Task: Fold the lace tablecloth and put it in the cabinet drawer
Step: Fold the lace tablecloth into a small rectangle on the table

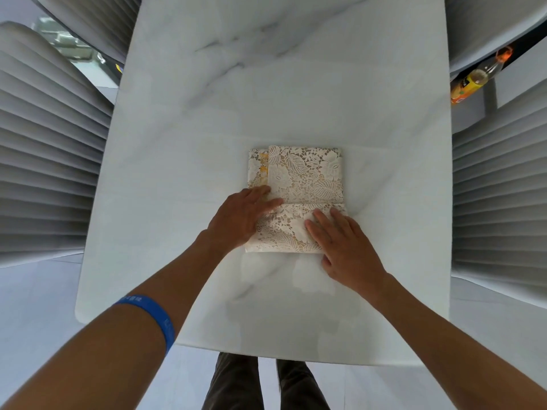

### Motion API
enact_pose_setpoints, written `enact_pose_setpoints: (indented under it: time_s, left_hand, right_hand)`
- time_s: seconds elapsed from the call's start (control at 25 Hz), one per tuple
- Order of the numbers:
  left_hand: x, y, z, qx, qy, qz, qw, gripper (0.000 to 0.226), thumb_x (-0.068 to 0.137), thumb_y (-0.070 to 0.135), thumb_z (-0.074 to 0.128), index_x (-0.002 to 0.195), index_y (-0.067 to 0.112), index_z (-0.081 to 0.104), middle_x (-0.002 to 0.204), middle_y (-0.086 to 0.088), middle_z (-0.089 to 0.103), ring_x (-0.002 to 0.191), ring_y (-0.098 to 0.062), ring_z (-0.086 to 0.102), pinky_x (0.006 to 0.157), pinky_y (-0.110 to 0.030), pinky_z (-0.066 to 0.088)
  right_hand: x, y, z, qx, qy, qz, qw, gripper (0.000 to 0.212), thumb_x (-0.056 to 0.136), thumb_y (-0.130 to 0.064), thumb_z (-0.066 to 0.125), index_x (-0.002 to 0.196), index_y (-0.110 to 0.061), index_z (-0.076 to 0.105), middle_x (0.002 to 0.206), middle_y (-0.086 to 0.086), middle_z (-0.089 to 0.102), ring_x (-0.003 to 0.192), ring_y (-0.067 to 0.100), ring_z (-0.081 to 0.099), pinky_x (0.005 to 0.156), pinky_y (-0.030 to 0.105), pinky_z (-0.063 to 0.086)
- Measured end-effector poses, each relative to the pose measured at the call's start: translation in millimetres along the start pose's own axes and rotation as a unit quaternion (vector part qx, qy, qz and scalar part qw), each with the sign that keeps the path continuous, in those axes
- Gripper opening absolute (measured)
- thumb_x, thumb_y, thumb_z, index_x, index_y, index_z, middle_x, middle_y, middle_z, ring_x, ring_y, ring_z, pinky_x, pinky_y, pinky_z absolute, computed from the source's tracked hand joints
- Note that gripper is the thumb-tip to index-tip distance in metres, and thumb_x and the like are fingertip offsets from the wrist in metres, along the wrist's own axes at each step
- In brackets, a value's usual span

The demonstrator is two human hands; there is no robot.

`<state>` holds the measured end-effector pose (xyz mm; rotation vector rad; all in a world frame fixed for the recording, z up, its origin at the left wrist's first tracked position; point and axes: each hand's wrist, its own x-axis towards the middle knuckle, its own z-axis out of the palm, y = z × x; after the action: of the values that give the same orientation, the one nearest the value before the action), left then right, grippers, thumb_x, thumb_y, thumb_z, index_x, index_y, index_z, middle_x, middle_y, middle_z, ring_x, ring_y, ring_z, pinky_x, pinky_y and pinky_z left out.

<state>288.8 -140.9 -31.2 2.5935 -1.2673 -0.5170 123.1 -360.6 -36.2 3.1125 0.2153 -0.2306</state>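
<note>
A folded lace tablecloth is pressed flat on a marble table by two bare hands.

Head view: the tablecloth is seen as a compact rectangle near the middle of the tabletop, with a fold line across it. The left hand is laid flat on its left edge, fingers extended and held close together, nothing pinched. The right hand is laid palm-down on the near right corner, fingers slightly spread. A blue wristband is worn on the left forearm. Ribbed grey chairs are placed on both sides, and a bottle with orange contents is visible at far right.
</note>
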Motion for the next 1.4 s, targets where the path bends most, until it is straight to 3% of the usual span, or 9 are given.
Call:
enact_pose_setpoints:
  time_s: [0.16,0.32,0.48,0.64,0.8,0.96,1.08,1.24,1.4]
  left_hand:
    - [0.4,-5.2,-3.9,-0.076,0.031,0.013,0.997,0.063,0.08,-0.004,0.067,0.135,0.024,0.053,0.149,-0.002,0.046,0.133,-0.026,0.048,0.102,-0.044,0.048]
    - [5.0,-30.7,-21.2,-0.175,-0.036,0.002,0.984,0.074,0.075,-0.015,0.055,0.133,0.031,0.058,0.147,0.01,0.047,0.136,-0.012,0.043,0.107,-0.031,0.041]
    - [12.5,-47.6,-32.6,-0.39,-0.112,-0.098,0.909,0.056,0.078,0.004,0.075,0.119,0.04,0.062,0.121,0.018,0.067,0.114,0.003,0.058,0.098,-0.027,0.047]
    - [32.3,-36.9,-26.9,-0.52,0.025,-0.24,0.819,0.026,0.081,0.034,0.077,0.105,0.025,0.07,0.1,0.014,0.075,0.095,0.002,0.068,0.084,-0.021,0.048]
    - [39.3,-30.1,-15.9,-0.553,0.074,-0.266,0.786,0.016,0.084,0.033,0.074,0.097,0.023,0.07,0.093,0.011,0.076,0.089,-0.002,0.07,0.075,-0.015,0.05]
    - [50.4,-22.8,-12.5,-0.516,0.123,-0.313,0.788,0.026,0.089,0.041,0.067,0.098,0.017,0.068,0.097,0.0,0.074,0.095,-0.018,0.069,0.086,-0.039,0.052]
    - [54.4,-19.4,-8.5,-0.451,0.132,-0.34,0.815,0.033,0.09,0.048,0.06,0.091,0.015,0.065,0.09,-0.006,0.071,0.082,-0.02,0.064,0.078,-0.04,0.05]
    - [56.4,-18.1,-8.0,-0.435,0.15,-0.341,0.82,0.039,0.091,0.048,0.058,0.085,0.01,0.06,0.08,-0.011,0.065,0.066,-0.011,0.052,0.064,-0.032,0.042]
    - [50.9,-15.1,-4.3,-0.424,0.158,-0.327,0.83,0.032,0.092,0.048,0.056,0.078,0.02,0.054,0.066,0.009,0.053,0.057,-0.001,0.044,0.057,-0.026,0.037]
  right_hand:
    - [8.9,-13.9,-10.0,-0.058,0.019,-0.003,0.998,0.062,0.075,-0.017,0.066,0.136,-0.011,0.057,0.139,0.018,0.057,0.117,0.046,0.059,0.088,0.051,0.053]
    - [32.3,24.8,-50.0,0.193,0.008,-0.017,0.981,0.042,0.071,-0.025,0.058,0.111,-0.026,0.072,0.095,-0.004,0.077,0.075,0.018,0.07,0.065,0.028,0.052]
    - [84.3,68.1,-72.4,0.496,-0.011,0.169,0.852,0.032,0.068,-0.023,0.062,0.096,-0.026,0.077,0.081,-0.017,0.073,0.072,-0.006,0.063,0.066,0.011,0.047]
    - [115.5,82.3,-58.3,0.623,0.059,0.313,0.714,0.02,0.079,-0.013,0.072,0.097,-0.02,0.072,0.09,-0.004,0.07,0.083,0.009,0.066,0.072,0.024,0.052]
    - [121.7,80.8,-37.6,0.44,0.067,0.272,0.853,0.038,0.087,-0.04,0.065,0.123,-0.025,0.062,0.119,-0.003,0.062,0.107,0.018,0.06,0.091,0.035,0.049]
    - [131.9,75.3,-40.5,0.187,0.16,0.108,0.963,0.047,0.092,-0.044,0.055,0.129,-0.015,0.058,0.134,0.006,0.058,0.119,0.03,0.053,0.095,0.043,0.043]
    - [140.4,50.1,-36.1,0.143,0.102,0.037,0.984,0.059,0.09,-0.051,0.056,0.135,-0.014,0.054,0.138,0.006,0.056,0.127,0.031,0.049,0.106,0.046,0.035]
    - [176.3,47.9,-45.7,0.214,-0.035,0.096,0.971,0.066,0.079,-0.061,0.063,0.133,-0.025,0.052,0.132,-0.001,0.053,0.123,0.026,0.046,0.102,0.044,0.029]
    - [187.1,61.9,-55.9,0.316,-0.066,0.088,0.942,0.04,0.082,-0.05,0.067,0.115,-0.027,0.063,0.111,-0.008,0.066,0.109,0.018,0.054,0.098,0.038,0.03]
